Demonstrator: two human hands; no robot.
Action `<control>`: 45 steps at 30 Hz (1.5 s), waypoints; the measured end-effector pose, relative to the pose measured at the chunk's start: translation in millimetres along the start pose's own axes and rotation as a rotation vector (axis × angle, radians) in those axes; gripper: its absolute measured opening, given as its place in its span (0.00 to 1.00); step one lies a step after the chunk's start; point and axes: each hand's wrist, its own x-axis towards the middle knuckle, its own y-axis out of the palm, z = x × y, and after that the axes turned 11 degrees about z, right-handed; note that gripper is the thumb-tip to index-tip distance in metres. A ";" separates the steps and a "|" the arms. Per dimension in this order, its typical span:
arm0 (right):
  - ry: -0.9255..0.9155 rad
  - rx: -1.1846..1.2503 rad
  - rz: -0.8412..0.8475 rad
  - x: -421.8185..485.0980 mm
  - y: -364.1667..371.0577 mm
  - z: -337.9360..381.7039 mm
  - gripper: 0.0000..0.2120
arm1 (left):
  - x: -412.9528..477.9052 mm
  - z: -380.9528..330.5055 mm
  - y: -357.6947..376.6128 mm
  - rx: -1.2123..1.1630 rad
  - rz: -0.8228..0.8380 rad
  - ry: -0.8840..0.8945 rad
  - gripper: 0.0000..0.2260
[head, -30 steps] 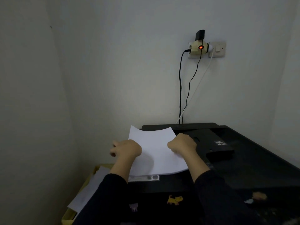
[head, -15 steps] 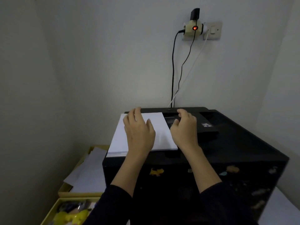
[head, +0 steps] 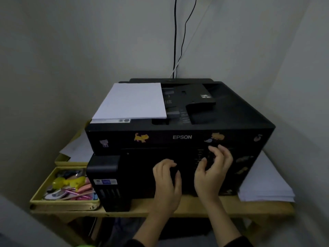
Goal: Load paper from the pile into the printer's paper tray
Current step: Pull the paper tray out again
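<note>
While stationery fills yellow tray (head: pixel 35 200) — paper stack (head: pixel 130 101) | atop printer (head: pixel 231 122)

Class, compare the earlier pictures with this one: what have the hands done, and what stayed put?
Both hands let go of the paper stack and dropped to the printer front: left hand and right hand now hover there, fingers curled, holding nothing. The stack stays flat on the printer's top.
</note>
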 end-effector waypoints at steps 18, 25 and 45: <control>1.470 1.155 0.048 -63.2 40.0 -103.8 0.41 | -18.2 72.0 25.9 -1.464 -0.168 -1.369 0.21; 1.440 1.183 -0.009 -65.3 48.0 -114.5 0.31 | -21.8 82.8 42.3 -1.469 -0.242 -1.354 0.24; 1.606 0.273 -0.083 -77.7 42.3 -91.7 0.41 | -29.7 48.4 43.5 -0.533 -0.180 -1.702 0.54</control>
